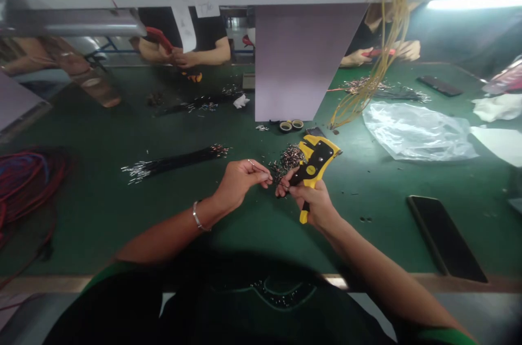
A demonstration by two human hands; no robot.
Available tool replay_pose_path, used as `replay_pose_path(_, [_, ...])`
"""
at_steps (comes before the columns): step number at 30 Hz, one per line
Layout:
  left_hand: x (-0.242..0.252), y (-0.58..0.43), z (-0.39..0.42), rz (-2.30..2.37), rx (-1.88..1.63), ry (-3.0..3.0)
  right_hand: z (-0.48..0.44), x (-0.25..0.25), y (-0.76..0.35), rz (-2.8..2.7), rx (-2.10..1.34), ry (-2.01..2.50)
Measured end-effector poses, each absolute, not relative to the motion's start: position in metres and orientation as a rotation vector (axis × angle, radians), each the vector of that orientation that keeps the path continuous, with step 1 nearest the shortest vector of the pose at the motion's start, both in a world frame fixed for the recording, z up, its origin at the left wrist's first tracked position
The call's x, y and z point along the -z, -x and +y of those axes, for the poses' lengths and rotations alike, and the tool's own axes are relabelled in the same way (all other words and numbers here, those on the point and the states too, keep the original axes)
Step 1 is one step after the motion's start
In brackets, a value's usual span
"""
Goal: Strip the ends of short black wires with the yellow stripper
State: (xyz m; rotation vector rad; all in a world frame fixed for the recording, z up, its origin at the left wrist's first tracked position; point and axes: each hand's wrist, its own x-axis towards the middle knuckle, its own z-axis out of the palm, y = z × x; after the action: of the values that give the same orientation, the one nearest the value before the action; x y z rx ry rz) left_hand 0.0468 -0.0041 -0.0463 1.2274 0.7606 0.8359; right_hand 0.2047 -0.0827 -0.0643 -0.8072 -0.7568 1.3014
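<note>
Taking the gap between your hands as the clock's centre, your left hand (243,183) has its fingers pinched together on a thin dark wire (274,181), which runs across to your right hand (316,202). Your right fingers wrap the yellow-and-black hand tool (313,166), its head tilted toward one o'clock above the green bench (253,247). A pile of small clippings (292,155) sits near, at twelve. A bundle of black wires (175,162) lies between nine and ten, a dark phone (448,239) between three and four.
</note>
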Motion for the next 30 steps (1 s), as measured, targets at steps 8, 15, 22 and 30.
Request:
replay_pose_path(8, [0.038,-0.044,0.001,0.743,-0.709,-1.203,-0.079,0.068,-0.21,-0.751,-1.239,0.792])
replay_pose_path(15, [0.033,-0.047,0.0,0.704,-0.523,-1.105,-0.079,0.069,-0.212,-0.787,-1.201,0.817])
replay_pose_path(22, [0.029,-0.045,-0.005,0.706,-0.697,-1.239,-0.08,0.071,-0.212,-0.821,-1.282,0.847])
replay_pose_path(30, [0.018,-0.034,-0.001,0.686,-1.0,-1.323,-0.082,0.076,-0.209,-0.917,-1.368,0.859])
